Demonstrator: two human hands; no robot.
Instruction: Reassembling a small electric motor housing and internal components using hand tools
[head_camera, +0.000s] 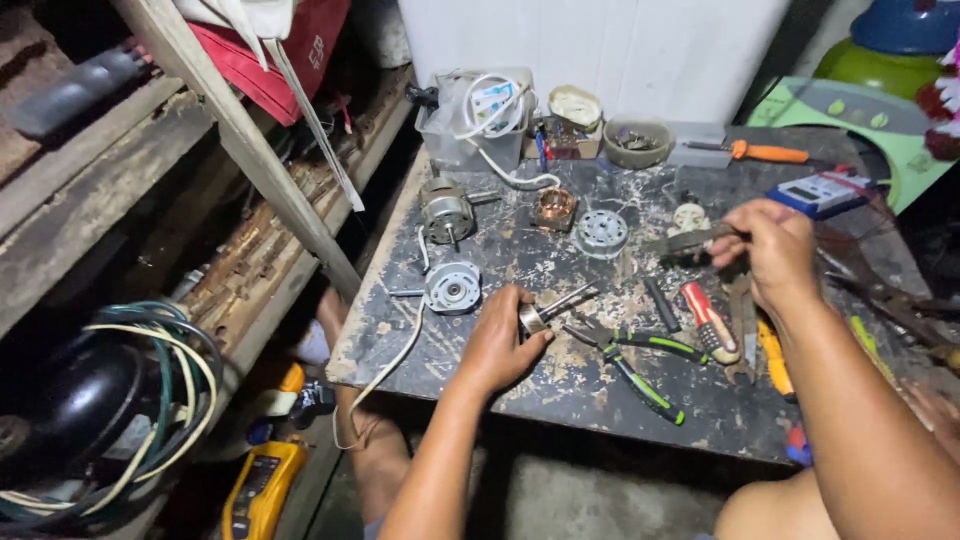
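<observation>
The left hand (497, 345) grips a small metal shaft (553, 308) low on the worktop (560, 385), beside green pliers (640, 365). The right hand (775, 250) closes on a dark tool (690, 240); work looks mid-repair, needing steady alignment.

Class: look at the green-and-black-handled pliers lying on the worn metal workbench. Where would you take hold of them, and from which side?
Grip the green-and-black-handled pliers by the two padded handles, probably from the near edge of the worn metal workbench. The handles splay toward the person and lie flat and bare, while the jaws point toward the left hand.
</observation>
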